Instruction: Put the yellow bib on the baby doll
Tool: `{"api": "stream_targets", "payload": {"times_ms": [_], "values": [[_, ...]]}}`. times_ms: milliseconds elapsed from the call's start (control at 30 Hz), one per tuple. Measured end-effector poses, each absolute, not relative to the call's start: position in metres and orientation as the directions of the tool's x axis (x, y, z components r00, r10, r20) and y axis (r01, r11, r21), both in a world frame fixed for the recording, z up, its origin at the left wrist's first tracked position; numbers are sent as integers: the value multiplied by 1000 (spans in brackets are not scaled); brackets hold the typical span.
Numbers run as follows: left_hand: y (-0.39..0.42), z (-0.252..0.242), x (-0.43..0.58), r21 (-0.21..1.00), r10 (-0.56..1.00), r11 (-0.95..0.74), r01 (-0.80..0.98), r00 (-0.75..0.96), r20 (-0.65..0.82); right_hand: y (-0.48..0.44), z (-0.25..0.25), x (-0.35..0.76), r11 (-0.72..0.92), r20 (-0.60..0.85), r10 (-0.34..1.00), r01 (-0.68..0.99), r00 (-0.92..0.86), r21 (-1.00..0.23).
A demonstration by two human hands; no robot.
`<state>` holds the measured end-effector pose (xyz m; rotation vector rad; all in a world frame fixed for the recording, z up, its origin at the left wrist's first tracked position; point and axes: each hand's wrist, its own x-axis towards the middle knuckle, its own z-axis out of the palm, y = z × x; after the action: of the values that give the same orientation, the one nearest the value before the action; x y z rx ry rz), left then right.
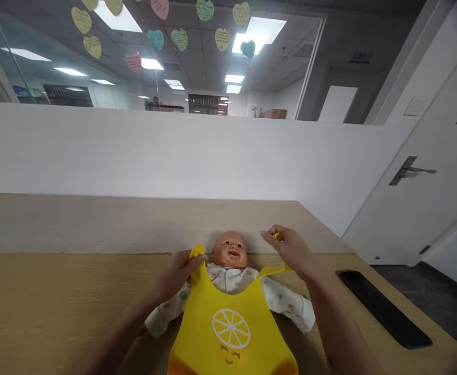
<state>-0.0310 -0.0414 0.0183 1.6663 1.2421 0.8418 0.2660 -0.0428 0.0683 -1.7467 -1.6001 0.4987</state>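
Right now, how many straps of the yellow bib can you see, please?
2. One strap of the yellow bib is pinched in the left hand; the other runs across to the right hand, its tip showing at the fingers. No others are visible.

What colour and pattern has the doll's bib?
Yellow bib, with a white lemon slice and a small smiling face; it shows best in the head view.

I find the yellow silicone bib (231,328) lying on the face-up baby doll's (230,250) chest, neck straps unfastened.
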Motion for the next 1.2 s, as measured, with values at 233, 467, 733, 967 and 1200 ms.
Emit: {"api": "stream_targets", "payload": {"times_ms": [233,467,733,967,1200], "values": [[-20,3,-18,911,997,-41,409,76,11,-17,46,277,85,319,835,467,448,-880],[17,-21,-4,805,1000,-13,593,-1,17,2,24,277,-9,145,840,281,522,-960],[36,-55,-7,819,997,67,570,-3,-79,14,0,280,-108,122,878,441,462,-891],[30,-41,-16,741,996,-77,667,76,35,-4,25,272,-50,254,939,825,230,-563],[3,-21,-32,620,970,-169,766,239,-30,-34,45,262,27,-376,875,807,-304,-590]]}}
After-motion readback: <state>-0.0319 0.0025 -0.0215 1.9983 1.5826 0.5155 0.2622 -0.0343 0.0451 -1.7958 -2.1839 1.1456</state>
